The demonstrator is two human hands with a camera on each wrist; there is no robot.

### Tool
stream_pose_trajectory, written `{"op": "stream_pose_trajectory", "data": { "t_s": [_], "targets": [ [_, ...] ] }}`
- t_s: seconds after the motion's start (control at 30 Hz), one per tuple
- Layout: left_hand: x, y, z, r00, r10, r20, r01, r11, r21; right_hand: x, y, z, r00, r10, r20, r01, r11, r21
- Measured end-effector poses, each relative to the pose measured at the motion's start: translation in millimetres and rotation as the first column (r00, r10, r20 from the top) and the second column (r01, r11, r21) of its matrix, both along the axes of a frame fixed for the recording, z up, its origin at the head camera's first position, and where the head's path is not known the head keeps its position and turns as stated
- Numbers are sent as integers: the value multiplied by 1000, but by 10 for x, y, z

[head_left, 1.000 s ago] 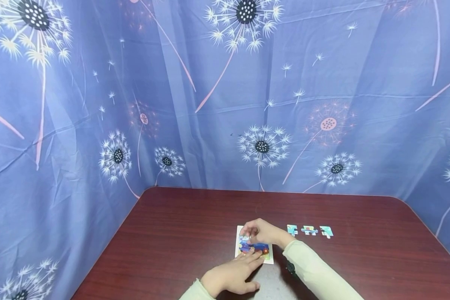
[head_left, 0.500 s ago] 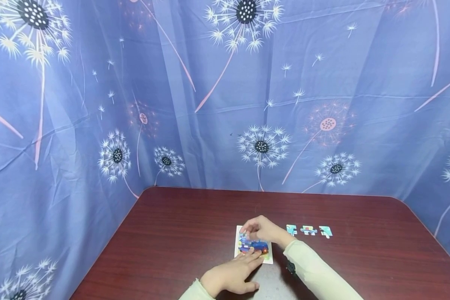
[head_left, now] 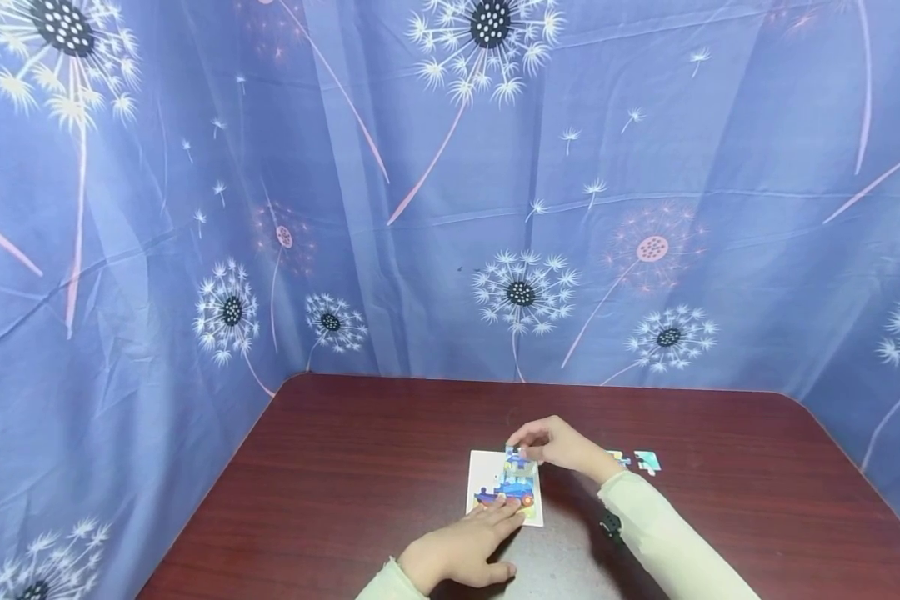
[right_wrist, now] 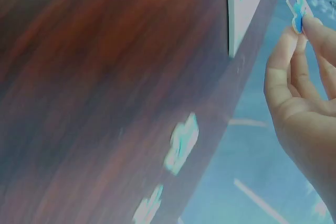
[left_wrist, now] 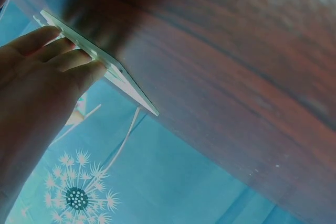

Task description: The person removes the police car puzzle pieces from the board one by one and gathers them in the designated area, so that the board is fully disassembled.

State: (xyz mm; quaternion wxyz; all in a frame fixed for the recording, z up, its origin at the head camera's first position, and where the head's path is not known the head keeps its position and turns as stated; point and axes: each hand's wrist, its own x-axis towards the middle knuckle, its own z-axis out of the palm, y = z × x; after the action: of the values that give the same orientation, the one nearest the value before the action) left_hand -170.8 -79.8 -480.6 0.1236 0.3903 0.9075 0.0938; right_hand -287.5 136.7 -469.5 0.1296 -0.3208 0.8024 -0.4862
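From where I stand, the right hand (head_left: 558, 443) has a puzzle piece (right_wrist: 298, 10) pinched between thumb and fingertips, held up off the surface at the far right of a white-edged board (head_left: 483, 463). Gripping so small a thing by its edge probably leaves most of its picture in sight. The left hand (head_left: 468, 546) grasps nothing; its fingers lie extended across the board's near edge — likely a light weight to stop it sliding about. Joined pieces (head_left: 516, 486) showing a blue vehicle sit on the board, mostly along its right and near side, while white shows at the far left.

Off to the right, one loose piece (head_left: 647, 462) lies flat, with another piece (head_left: 618, 457) beside it, partly behind the right forearm; they seem set in a row within easy reach. I can't make out whether more is hidden under that arm.

The table (head_left: 360, 467) is dark reddish wood-grain with rounded far corners, shiny near the hands. Behind it and along the left hangs a blue curtain (head_left: 420, 283) printed with white and pink dandelions.
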Motion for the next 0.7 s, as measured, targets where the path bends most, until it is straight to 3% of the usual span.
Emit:
{"op": "stream_pose_trajectory", "data": {
  "t_s": [0.27,0.4,0.7],
  "targets": [
    [-22,-4,-38,1000,6,11,-6,1000,3,-15,381,34,995,-85,52,84,996,35],
    [-12,-11,-1,1000,-14,-9,14,1000,16,-16,535,21,992,-113,58,111,993,40],
    [10,-17,27,1000,-13,6,13,1000,28,85,752,33,995,-89,54,88,996,19]
  ]
}}
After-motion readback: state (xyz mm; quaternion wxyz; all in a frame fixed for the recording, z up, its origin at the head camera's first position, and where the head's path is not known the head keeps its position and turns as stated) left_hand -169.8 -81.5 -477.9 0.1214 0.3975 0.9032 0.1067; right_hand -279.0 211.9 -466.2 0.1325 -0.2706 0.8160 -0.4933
